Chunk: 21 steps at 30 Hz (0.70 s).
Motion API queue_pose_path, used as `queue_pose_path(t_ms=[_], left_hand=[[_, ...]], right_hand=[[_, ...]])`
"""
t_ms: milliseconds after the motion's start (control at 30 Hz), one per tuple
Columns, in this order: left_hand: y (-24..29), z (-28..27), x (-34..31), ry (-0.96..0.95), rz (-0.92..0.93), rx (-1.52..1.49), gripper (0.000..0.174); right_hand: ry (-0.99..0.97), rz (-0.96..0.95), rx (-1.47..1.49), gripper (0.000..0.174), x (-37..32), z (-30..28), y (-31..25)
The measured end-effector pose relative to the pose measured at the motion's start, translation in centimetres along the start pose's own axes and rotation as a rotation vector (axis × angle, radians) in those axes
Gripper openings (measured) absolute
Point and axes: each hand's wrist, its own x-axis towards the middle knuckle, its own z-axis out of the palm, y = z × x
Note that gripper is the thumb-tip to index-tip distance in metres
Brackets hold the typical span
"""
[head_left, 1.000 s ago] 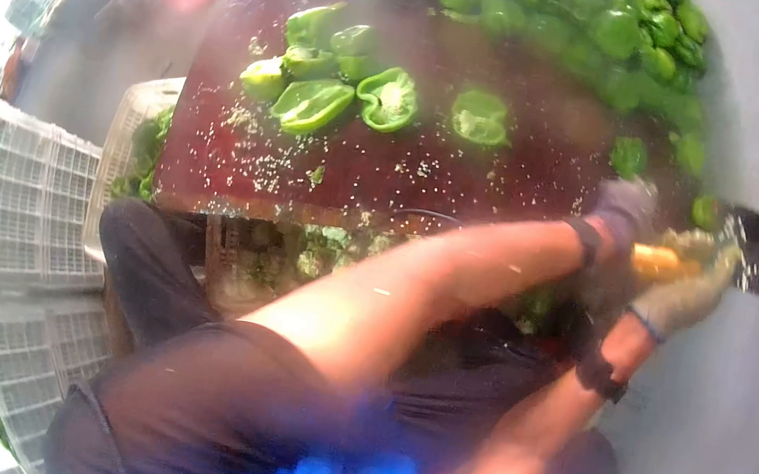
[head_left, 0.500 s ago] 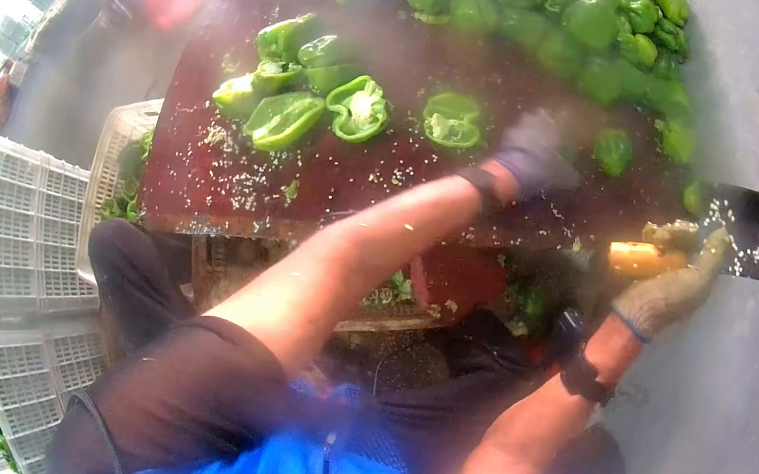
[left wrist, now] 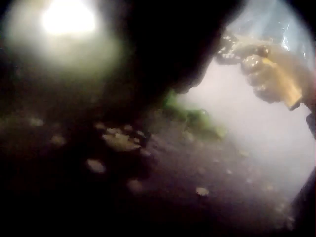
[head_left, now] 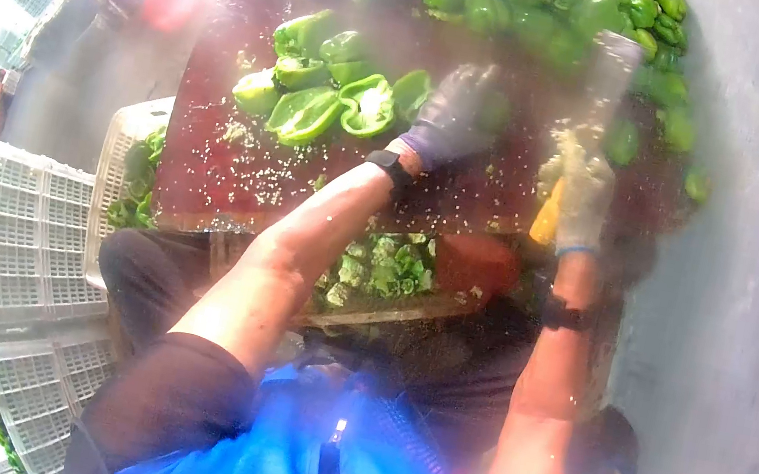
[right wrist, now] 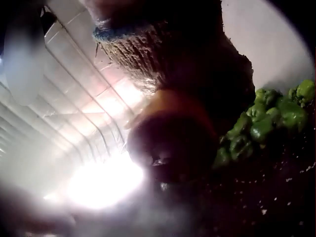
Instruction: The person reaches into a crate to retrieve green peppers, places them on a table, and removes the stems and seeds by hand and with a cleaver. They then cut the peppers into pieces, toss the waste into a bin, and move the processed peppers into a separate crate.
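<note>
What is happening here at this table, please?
A gloved person is cutting green peppers at a red table. The right hand grips a cleaver by its yellow handle, blade raised. The left hand is down by the halved peppers; its grip is blurred. Whole peppers are piled behind.

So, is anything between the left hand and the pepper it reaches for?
Nothing visible. The left hand is at the cut pepper on the board; the right hand holds the knife off to the side.
</note>
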Motion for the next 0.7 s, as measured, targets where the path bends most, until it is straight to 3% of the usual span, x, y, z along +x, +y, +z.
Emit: queue_pose_path(t_ms=[100, 167, 300, 433, 533, 700], left_hand=[[-0.5, -0.8, -0.8, -0.024, -0.015, -0.102, 0.095], [-0.3, -1.5, -1.4, -0.092, -0.118, -0.159, 0.092], [-0.2, -2.2, -2.0, -0.115, -0.133, -0.218, 0.091], [0.4, -3.1, -3.4, -0.156, -0.182, -0.206, 0.089], [-0.1, -3.3, -4.1, -0.189, -0.235, -0.177, 0.089], [-0.4, -4.1, -3.7, -0.275, -0.222, -0.175, 0.088]], right_hand=[[-0.091, 0.079, -0.113, 0.022, -0.3, 1.5, 1.0], [-0.104, -0.031, -0.214, 0.023, -0.5, 2.2, 2.1], [-0.068, -0.299, -0.471, 0.029, 0.2, 2.6, 4.3], [-0.252, 0.13, -0.499, 0.033, -0.7, 3.9, 2.9], [-0.272, 0.216, -0.363, 0.033, -0.8, 4.2, 2.9], [-0.333, 0.063, -0.541, 0.034, 1.7, 4.9, 5.4]])
